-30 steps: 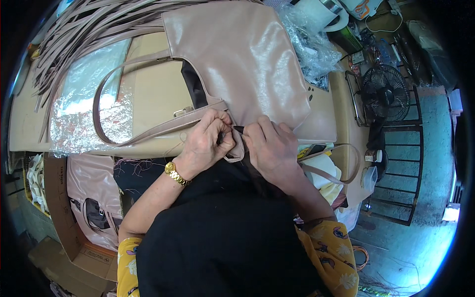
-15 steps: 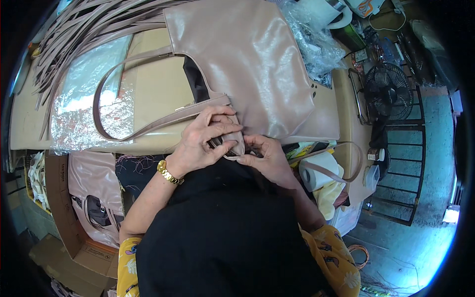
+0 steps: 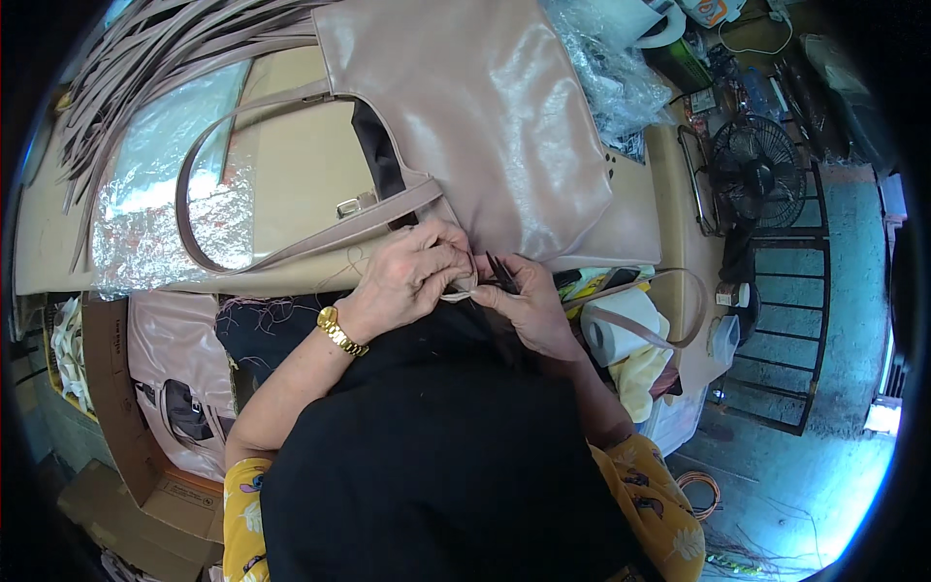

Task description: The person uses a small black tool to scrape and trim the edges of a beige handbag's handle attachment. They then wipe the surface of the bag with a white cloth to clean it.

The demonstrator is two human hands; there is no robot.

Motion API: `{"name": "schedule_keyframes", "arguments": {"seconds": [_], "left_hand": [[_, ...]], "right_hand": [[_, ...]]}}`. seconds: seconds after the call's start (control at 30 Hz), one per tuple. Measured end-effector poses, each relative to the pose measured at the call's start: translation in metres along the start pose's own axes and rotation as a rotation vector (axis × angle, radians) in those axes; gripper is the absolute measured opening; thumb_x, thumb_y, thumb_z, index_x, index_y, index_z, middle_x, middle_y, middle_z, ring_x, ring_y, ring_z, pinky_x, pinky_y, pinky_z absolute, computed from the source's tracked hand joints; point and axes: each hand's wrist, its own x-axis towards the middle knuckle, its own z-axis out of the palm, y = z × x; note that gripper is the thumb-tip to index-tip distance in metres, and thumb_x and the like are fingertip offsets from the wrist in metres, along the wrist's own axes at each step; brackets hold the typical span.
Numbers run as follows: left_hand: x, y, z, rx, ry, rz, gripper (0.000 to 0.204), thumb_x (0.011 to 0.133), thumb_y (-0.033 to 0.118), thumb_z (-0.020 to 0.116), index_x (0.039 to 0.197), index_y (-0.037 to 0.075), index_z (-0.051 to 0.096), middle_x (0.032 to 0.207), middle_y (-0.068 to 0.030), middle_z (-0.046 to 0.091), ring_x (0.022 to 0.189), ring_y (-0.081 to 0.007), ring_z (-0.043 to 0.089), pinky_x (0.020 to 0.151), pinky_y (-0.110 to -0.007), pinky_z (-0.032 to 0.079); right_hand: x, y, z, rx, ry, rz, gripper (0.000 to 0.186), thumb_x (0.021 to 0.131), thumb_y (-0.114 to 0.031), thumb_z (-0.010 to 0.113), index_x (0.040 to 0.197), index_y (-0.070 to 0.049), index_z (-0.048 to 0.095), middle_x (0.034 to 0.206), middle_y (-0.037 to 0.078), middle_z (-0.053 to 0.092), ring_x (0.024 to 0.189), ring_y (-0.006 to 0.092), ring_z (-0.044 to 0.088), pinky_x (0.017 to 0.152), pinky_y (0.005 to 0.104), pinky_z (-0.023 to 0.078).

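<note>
A large dusty-pink leather-look handbag (image 3: 485,126) lies on the table with its mouth toward me. Its strap (image 3: 320,238) loops out to the left, with a small metal buckle (image 3: 351,206) beside it. My left hand (image 3: 417,272), wearing a gold watch, is closed on the bag's near corner. On the right, my right hand (image 3: 519,306) pinches the same edge between thumb and finger. Dark pointed thread snips (image 3: 501,274) stick up from within its fingers. The exact spot between the fingertips is partly hidden.
Clear plastic bags (image 3: 165,213) and a bundle of cut strips (image 3: 175,68) lie at the left. Below them a cardboard box (image 3: 112,388) holds another pink bag (image 3: 184,339). To the right are a white roll (image 3: 621,330), a loose strap loop (image 3: 693,301) and a black fan (image 3: 758,170).
The pointed snips now show upright in my right hand. My left hand has moved slightly down with its fingers bunched tighter, and the buckle by the strap is more exposed.
</note>
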Motion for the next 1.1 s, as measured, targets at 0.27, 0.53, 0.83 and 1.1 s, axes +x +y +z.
{"name": "schedule_keyframes", "arguments": {"seconds": [0.27, 0.53, 0.83, 1.1], "left_hand": [[0.01, 0.004, -0.023, -0.349, -0.139, -0.24, 0.01, 0.082, -0.003, 0.066, 0.09, 0.001, 0.069, 0.1, -0.007, 0.062, 0.084, -0.0218, 0.063, 0.075, -0.034, 0.052], [0.015, -0.002, -0.018, -0.14, -0.182, 0.037, 0.007, 0.08, 0.002, 0.071, 0.084, 0.007, 0.073, 0.097, -0.0035, 0.062, 0.082, -0.0202, 0.06, 0.071, -0.032, 0.049], [0.035, -0.012, -0.006, -0.306, 0.027, 0.05, 0.009, 0.074, 0.001, 0.073, 0.08, 0.008, 0.073, 0.09, -0.0043, 0.069, 0.078, -0.0194, 0.064, 0.069, -0.032, 0.049], [0.032, -0.016, 0.008, 0.17, 0.061, 0.351, 0.024, 0.067, 0.004, 0.07, 0.092, 0.004, 0.069, 0.099, -0.0044, 0.067, 0.087, -0.0198, 0.064, 0.073, -0.03, 0.054]], "right_hand": [[-0.006, -0.027, -0.011, -0.353, -0.004, -0.013, 0.027, 0.09, -0.007, 0.07, 0.113, 0.003, 0.061, 0.095, -0.001, 0.062, 0.087, 0.0056, 0.055, 0.083, 0.0208, 0.045], [-0.011, -0.022, 0.008, 0.091, 0.014, 0.139, 0.033, 0.081, -0.001, 0.075, 0.112, 0.002, 0.064, 0.101, 0.004, 0.068, 0.092, 0.0097, 0.062, 0.085, 0.024, 0.049], [0.019, -0.006, 0.022, 0.135, 0.137, -0.334, 0.041, 0.073, 0.003, 0.083, 0.106, -0.002, 0.059, 0.098, 0.001, 0.064, 0.088, 0.0066, 0.061, 0.078, 0.0218, 0.049], [0.028, 0.01, 0.012, 0.525, 0.036, -0.215, 0.035, 0.076, 0.011, 0.077, 0.106, 0.0, 0.061, 0.096, 0.005, 0.066, 0.084, 0.0117, 0.064, 0.074, 0.026, 0.056]]}}
